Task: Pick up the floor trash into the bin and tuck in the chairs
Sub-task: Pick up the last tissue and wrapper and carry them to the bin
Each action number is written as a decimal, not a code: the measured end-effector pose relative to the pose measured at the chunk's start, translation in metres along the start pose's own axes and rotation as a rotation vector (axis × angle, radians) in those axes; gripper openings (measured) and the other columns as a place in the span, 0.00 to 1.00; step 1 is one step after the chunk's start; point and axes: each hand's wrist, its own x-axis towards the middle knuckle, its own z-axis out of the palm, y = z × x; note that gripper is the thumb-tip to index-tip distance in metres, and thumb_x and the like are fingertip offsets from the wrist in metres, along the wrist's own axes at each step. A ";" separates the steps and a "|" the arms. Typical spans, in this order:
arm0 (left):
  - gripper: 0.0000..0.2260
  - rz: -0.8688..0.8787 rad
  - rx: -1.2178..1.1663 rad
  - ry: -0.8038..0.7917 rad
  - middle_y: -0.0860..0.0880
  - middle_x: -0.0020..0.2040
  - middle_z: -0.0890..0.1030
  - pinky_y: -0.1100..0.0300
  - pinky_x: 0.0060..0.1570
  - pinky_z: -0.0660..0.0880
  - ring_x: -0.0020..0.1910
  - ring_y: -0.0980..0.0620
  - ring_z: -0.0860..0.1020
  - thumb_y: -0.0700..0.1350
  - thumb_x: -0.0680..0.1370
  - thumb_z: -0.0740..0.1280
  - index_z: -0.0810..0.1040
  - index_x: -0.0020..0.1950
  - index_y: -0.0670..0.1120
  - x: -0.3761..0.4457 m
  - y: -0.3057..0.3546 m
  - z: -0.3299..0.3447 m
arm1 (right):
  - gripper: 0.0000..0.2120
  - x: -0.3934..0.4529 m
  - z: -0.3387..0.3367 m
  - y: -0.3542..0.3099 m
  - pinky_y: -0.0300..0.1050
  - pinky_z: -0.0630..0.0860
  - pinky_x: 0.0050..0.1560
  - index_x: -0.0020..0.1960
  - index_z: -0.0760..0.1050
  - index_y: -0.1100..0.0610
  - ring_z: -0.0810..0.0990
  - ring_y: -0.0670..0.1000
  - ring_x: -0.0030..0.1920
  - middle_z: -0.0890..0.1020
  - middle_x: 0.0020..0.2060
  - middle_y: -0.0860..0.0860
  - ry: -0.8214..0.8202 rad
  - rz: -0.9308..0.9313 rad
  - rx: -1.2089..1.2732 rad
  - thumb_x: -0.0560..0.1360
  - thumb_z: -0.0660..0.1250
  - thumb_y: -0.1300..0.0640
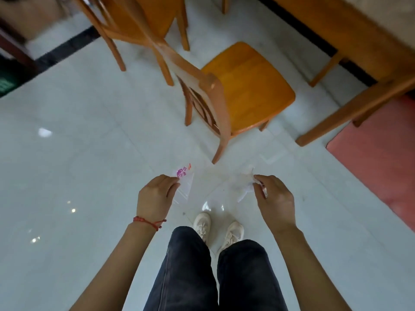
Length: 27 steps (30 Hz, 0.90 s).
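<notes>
I stand on a pale tiled floor and hold a clear plastic bag stretched between both hands at waist height. My left hand pinches its left edge, where a pink print shows. My right hand pinches the crumpled right edge. Just ahead stands a wooden chair with an orange seat, its back toward me, pulled out from the table at the upper right. A second wooden chair stands farther back on the left. No bin is in view.
A pink mat lies on the floor at the right, beside the table leg. A dark strip runs across the floor at the upper left. My shoes and dark trousers fill the bottom centre.
</notes>
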 end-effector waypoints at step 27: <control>0.05 -0.504 0.155 0.380 0.46 0.30 0.79 0.63 0.27 0.73 0.26 0.47 0.77 0.40 0.69 0.68 0.81 0.36 0.39 -0.114 -0.119 -0.208 | 0.08 0.059 0.117 -0.272 0.40 0.75 0.38 0.46 0.80 0.63 0.81 0.54 0.36 0.83 0.37 0.55 -0.355 -0.711 0.112 0.67 0.72 0.67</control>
